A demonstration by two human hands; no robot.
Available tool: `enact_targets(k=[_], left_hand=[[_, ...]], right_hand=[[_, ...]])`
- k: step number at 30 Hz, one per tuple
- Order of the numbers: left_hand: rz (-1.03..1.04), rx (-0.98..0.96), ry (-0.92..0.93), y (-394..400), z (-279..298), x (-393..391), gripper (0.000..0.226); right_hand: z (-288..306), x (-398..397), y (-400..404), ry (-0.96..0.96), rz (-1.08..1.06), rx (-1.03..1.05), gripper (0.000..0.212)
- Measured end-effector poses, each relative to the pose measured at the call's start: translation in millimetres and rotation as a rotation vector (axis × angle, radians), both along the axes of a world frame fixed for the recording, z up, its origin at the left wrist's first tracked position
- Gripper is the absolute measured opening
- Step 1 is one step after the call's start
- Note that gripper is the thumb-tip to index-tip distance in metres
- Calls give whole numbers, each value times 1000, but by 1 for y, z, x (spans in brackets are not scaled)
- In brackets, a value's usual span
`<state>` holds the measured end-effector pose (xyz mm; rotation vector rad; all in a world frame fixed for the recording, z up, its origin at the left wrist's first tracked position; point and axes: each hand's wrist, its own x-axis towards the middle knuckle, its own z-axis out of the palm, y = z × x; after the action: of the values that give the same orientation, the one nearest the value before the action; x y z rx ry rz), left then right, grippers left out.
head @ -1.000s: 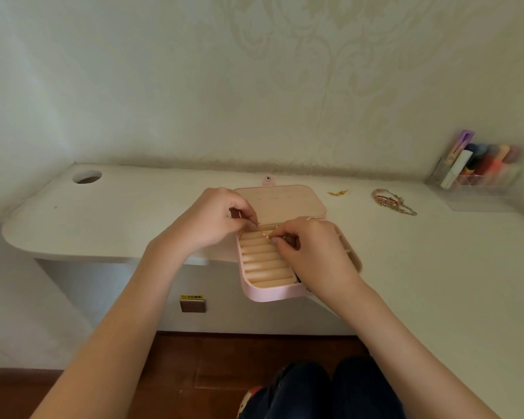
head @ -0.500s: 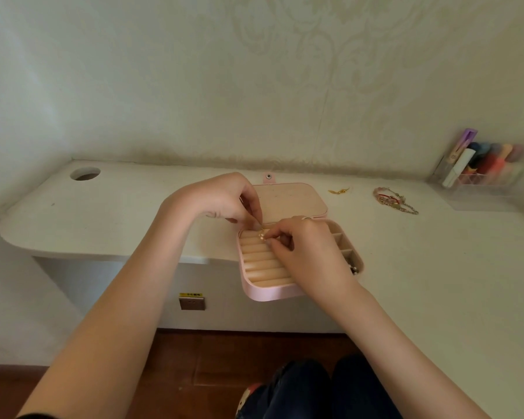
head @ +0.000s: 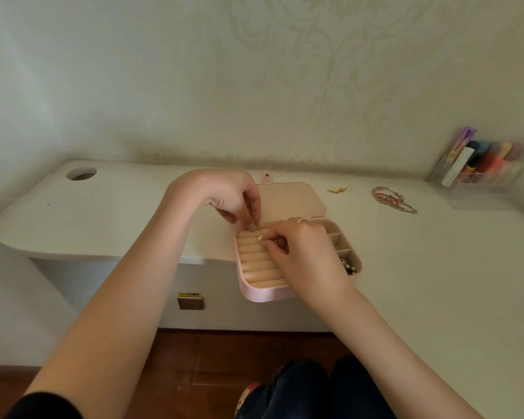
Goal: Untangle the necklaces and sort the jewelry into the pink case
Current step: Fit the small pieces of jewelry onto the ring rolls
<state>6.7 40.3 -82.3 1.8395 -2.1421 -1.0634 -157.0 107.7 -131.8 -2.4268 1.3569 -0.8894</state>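
Both hands pinch a small gold piece [head: 259, 235]: left hand [head: 235, 199] from above, right hand [head: 303, 252] beside it, over the ring rolls of the pink case [head: 262, 293]. Seating looks under way; next needs a gentle press into a slot. Tangled necklaces [head: 394, 202] wait on the surface [head: 436, 267].

— What sort of place?
— A home, likely a bedroom: damask wallpaper [head: 285, 71], white desk [head: 436, 282] with a cable hole [head: 81, 173], wood floor [head: 224, 358].
— Anything else?
— A clear organiser [head: 484, 173] of cosmetics.
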Motion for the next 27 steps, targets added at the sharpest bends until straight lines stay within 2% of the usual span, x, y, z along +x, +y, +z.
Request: enact_targets(k=[5,8,11,14,19,24,27], left_hand=[[-1,26,-9,-1,1,0,19],[-7,20,4,-1,2,1,19],[-27,39,46,0,2,5,18],[-35,39,84,1,2,9,16],[5,-49,138,3,0,9,21],[18,-172,240,8,-8,2,22],[21,-219,282,10,-15,-5,22]], right_hand=[[1,-2,1,14,58,8,11],[7,-11,-3,-20,77,85,8],[19,-33,-21,-182,-1,161,8],[26,-59,-50,-251,-143,108,10],[20,-99,-103,-174,-341,-18,19],[-9,-109,-139,15,-372,107,30],[-20,-103,-152,101,-353,103,36]])
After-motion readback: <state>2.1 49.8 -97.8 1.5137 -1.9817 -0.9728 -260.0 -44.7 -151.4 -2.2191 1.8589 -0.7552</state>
